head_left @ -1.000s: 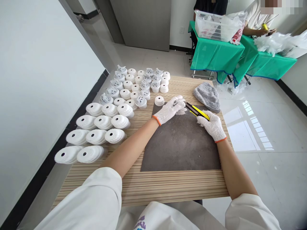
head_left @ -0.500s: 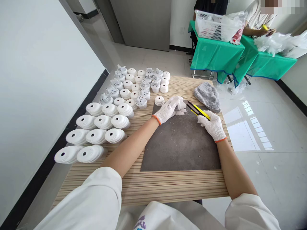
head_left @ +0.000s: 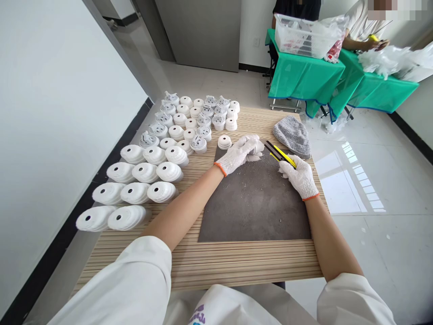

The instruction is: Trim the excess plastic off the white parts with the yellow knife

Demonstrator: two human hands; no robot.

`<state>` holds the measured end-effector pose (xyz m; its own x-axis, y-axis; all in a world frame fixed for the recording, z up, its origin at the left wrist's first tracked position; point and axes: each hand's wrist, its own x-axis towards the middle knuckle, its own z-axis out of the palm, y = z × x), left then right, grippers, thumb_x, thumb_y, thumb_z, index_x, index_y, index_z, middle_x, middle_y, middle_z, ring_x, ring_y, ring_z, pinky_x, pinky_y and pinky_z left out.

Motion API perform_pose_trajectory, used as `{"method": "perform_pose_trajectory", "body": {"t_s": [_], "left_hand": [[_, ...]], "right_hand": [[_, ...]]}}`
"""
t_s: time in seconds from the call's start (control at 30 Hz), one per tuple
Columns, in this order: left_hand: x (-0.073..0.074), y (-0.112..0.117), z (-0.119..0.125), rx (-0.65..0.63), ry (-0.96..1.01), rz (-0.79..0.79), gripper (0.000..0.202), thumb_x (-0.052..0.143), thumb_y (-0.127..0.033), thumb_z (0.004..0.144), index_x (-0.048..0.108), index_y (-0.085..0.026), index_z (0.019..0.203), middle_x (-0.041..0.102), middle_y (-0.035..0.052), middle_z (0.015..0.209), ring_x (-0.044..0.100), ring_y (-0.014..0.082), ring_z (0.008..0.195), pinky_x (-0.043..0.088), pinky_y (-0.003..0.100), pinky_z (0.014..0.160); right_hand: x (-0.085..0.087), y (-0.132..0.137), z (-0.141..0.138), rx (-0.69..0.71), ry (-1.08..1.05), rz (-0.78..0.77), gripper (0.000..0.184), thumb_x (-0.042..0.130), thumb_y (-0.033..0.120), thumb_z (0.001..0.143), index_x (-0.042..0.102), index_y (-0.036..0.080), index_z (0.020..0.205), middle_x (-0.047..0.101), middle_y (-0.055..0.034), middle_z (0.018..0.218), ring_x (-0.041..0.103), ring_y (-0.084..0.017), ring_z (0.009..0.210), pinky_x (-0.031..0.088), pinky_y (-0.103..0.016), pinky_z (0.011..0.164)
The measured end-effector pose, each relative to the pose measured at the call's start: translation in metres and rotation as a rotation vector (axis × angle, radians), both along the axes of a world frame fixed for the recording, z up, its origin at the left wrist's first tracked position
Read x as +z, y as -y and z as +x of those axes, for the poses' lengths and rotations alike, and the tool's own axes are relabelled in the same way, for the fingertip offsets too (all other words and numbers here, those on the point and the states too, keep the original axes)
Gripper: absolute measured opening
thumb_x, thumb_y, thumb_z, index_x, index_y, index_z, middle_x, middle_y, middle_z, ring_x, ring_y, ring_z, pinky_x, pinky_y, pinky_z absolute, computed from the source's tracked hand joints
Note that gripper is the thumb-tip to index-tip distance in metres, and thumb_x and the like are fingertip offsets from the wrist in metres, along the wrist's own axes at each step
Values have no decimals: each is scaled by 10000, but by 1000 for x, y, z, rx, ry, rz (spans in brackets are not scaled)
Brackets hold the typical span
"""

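Observation:
My left hand (head_left: 238, 154), in a white knit glove with an orange cuff, is closed round a small white plastic part (head_left: 260, 147). Fingers cover most of that part, so its full shape is hidden. In my gloved right hand (head_left: 300, 178) is a yellow and black utility knife (head_left: 281, 155), gripped by its rear half. The knife's front end points up and left at the white part, with a small gap between them. Both hands are above a dark grey mat (head_left: 253, 203). A round white ribbed piece with a centre hole (head_left: 224, 142) stands just left of my left hand.
Rows of white ribbed pieces (head_left: 155, 155) and white pieces with grey tops (head_left: 198, 144) cover the left of the wood-striped table (head_left: 257, 262). A grey cloth (head_left: 292, 135) lies at the back right. Beyond, two people sit at green-covered tables (head_left: 304, 76) with a white basket (head_left: 301, 38).
My left hand has turned slightly, and the white part in it is more covered by the fingers. The knife's front end has shifted a little to the right.

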<state>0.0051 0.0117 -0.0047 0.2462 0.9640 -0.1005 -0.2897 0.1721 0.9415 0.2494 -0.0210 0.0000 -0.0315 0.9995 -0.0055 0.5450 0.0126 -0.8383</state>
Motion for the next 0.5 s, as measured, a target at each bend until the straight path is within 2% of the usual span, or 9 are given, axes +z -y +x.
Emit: {"method": "perform_pose_trajectory", "body": {"t_s": [0.17,0.27,0.43,0.5], "left_hand": [[3,2,0,-17,-7,18,446,696,-437,915,573,-213,1280,677,34,1023,711,176,1003,585,404,976],[3,2,2,-17,9,19,433,726,-381,893,541,-209,1245,683,42,1069,711,171,995,579,412,980],[-4,2,2,6,-3,63,445,799,-311,809,492,-232,1121,648,14,1037,671,159,1023,585,411,957],[-7,1,2,7,15,70,417,802,-241,785,491,-237,1063,626,0,989,653,139,972,587,389,942]], "right_hand": [[2,0,0,48,9,-9,329,676,446,845,716,196,1055,735,-7,760,647,-141,601,510,-245,594],[2,0,0,19,32,0,330,662,465,859,710,194,1042,737,-10,757,653,-146,597,507,-251,590],[2,1,-1,41,16,5,334,667,466,855,712,192,1039,734,-11,759,658,-148,604,521,-260,618],[2,1,-1,35,13,5,330,663,464,859,713,193,1039,733,-10,761,654,-147,601,523,-261,616]]}}
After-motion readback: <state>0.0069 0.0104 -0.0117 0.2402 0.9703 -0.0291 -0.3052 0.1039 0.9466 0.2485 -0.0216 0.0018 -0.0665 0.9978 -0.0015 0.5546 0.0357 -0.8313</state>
